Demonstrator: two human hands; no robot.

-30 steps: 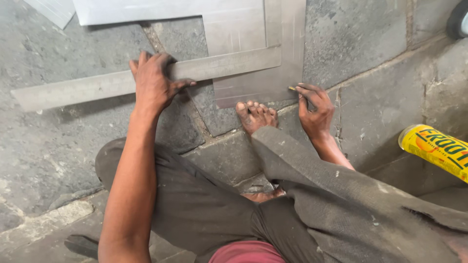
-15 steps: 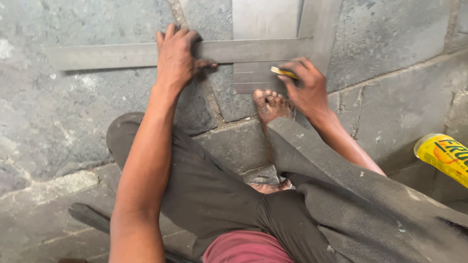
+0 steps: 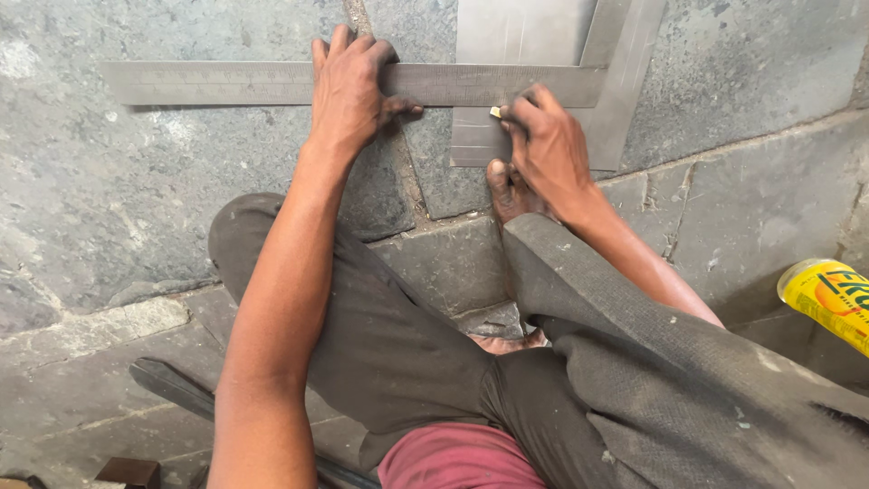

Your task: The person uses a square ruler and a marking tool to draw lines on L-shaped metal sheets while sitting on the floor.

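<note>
1. Pressing flat, your left hand (image 3: 351, 91) still pins the steel square (image 3: 272, 83) on the metal sheet (image 3: 516, 45), fingers spread.
2. Your right hand (image 3: 548, 149) has closed in, now pinching a small marker (image 3: 496, 112) against the blade's edge; marking appears underway.

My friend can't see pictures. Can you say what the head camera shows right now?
A person sitting on a stone floor presses a metal square flat with the left hand, while the right hand holds a small marking tool against a metal sheet along the square's edge. A bare foot rests by the sheet, and a yellow can lies to the right.
</note>
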